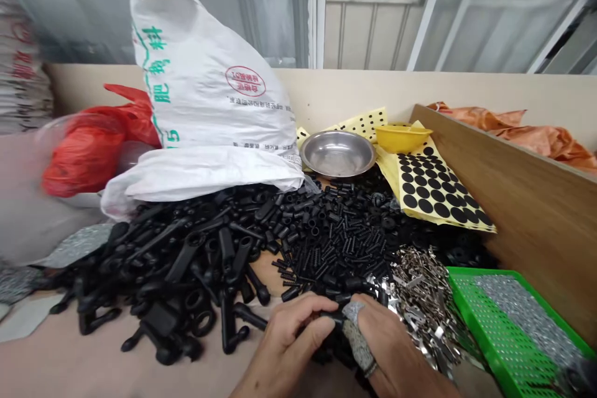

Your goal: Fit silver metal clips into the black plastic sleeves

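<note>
Small black part (334,317): matte, short, roughly cylindrical; finer detail is too small to tell. It lies about level, long axis running 9 to 3 o'clock. Both ends are pinched, the 9 o'clock end by the left hand (289,339) and the 3 o'clock end by the right hand (387,354). It sits at the 6 o'clock edge of the heap of black sleeves (336,236).

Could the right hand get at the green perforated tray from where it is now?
Probably yes. The green tray lies open just beside the right hand, with only loose metal clips between them, though that hand is busy pinching a small black part.
</note>
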